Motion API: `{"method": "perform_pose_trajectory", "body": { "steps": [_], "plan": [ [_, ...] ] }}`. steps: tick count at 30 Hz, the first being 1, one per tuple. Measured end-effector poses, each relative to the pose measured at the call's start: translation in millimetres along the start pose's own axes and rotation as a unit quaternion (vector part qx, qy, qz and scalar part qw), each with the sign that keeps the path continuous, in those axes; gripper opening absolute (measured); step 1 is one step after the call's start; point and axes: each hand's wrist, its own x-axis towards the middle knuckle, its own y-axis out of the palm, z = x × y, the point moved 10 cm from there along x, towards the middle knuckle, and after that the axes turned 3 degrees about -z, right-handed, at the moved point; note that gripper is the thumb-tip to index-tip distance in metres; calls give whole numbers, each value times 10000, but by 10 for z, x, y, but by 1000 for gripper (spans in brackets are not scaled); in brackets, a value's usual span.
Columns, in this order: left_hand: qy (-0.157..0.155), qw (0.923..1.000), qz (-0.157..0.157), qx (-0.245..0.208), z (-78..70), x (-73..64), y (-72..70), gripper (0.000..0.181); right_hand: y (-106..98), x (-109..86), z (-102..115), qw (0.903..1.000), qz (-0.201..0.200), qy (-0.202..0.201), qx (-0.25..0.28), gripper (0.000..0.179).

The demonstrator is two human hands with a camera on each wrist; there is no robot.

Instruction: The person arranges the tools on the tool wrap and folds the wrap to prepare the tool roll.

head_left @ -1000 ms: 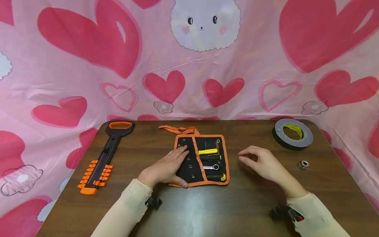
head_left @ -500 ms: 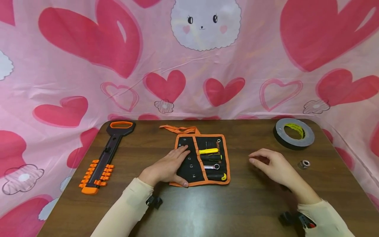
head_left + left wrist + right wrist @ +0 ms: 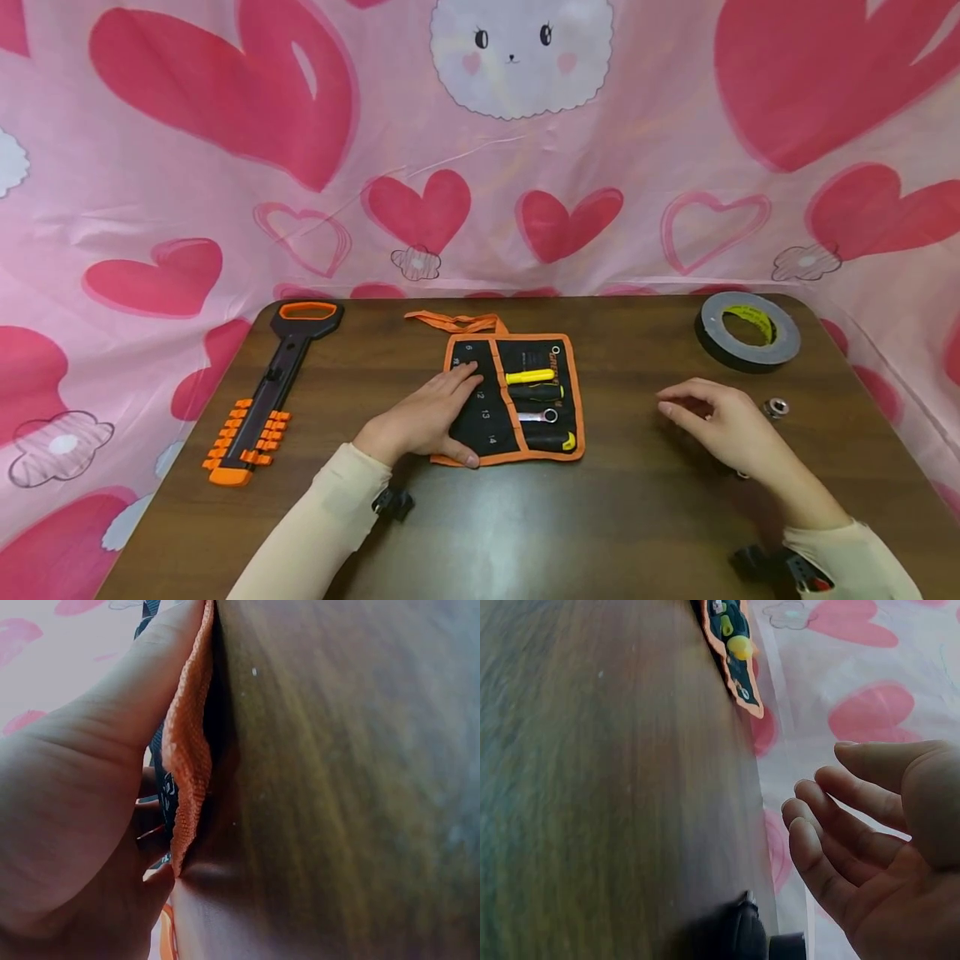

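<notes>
In the head view, the left hand (image 3: 431, 408) lies palm down across the left part of a tool pouch (image 3: 480, 433), its fingers extended and slightly spread and the thumb at the near edge; it rests on the cloth without gripping. The right hand (image 3: 723, 425) is well to the right of the pouch, fingers softly bent, thumb and forefinger a little apart, nothing visible in its hold. A small metal socket (image 3: 777, 407) is near it. The pouch lies flat around the middle of the wooden table (image 3: 480, 542). It looks somewhat longer from left to right, though the slant hides the true proportions. Its tools lie along that line, ends to the right: a yellow handle (image 3: 530, 377), a black handle (image 3: 536, 392), a ring spanner (image 3: 550, 415) and a black-and-yellow tool (image 3: 551, 442). The cloth is black with orange binding, white numbers and an orange tie (image 3: 457, 322) at the far edge.

In the left wrist view, the left thumb lies along the wavy orange binding, which runs nearly upright there; the other fingers are mostly hidden.

In the right wrist view, the right hand's fingers bend gently, a gap between them and the thumb. The pouch shows as a narrow strip at the top, slanting down to the right.
</notes>
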Motion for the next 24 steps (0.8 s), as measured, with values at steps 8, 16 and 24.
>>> {"method": "perform_pose_trajectory", "body": {
  "steps": [8,16,24],
  "plan": [
    [-84,10000,33,-17,14,-6,-2,127,-35,-74,-115,9997,-105,231,-35,15],
    [-36,10000,-22,-64,3,-5,-14,127,-89,-156,-221,9989,-178,438,-74,15],
    [11,10000,-3,43,13,8,7,126,-189,-234,-269,9983,-368,453,-69,15]
  ]
}}
